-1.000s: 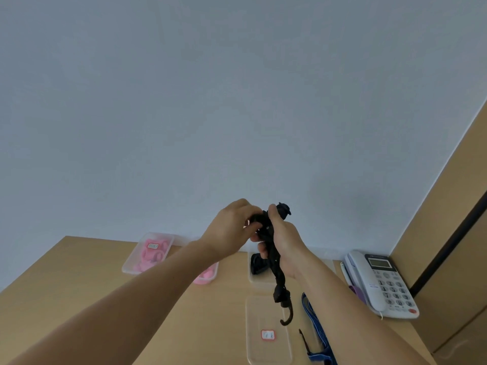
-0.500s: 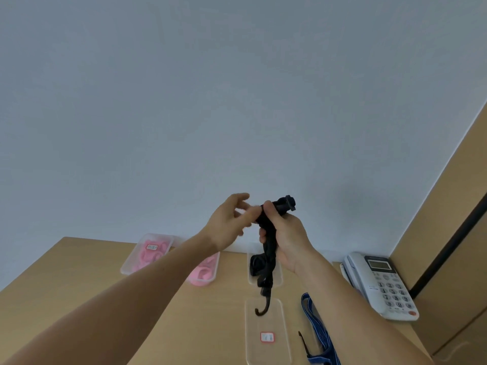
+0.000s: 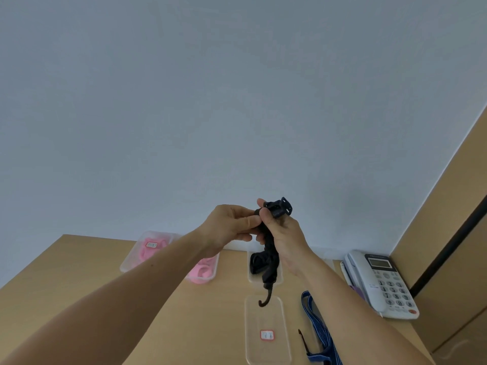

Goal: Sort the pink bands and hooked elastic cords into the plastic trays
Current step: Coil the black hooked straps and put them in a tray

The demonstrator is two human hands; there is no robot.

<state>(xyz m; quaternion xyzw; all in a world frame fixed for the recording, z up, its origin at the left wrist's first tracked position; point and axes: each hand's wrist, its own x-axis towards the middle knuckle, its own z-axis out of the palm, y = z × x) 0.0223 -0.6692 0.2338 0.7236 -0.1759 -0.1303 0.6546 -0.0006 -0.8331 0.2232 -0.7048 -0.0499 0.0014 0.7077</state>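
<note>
a pale wall point(image 3: 210, 101) rises behind a wooden tabletop point(image 3: 79, 262). both hands hold a black hooked cord point(image 3: 270, 248) up in the air, above the far tray point(image 3: 280, 278) that already has black cords in it — one hook point(image 3: 266, 297) dangles free below. the right hand point(image 3: 286, 241) is curled round the folded cord; the left hand point(image 3: 228, 227) pinches its top end beside the right thumb. to do this well, i'd tuck the loose tail into the bundle first, then lower it gently so the hook doesn't catch the tray's rim or spring out.
</note>
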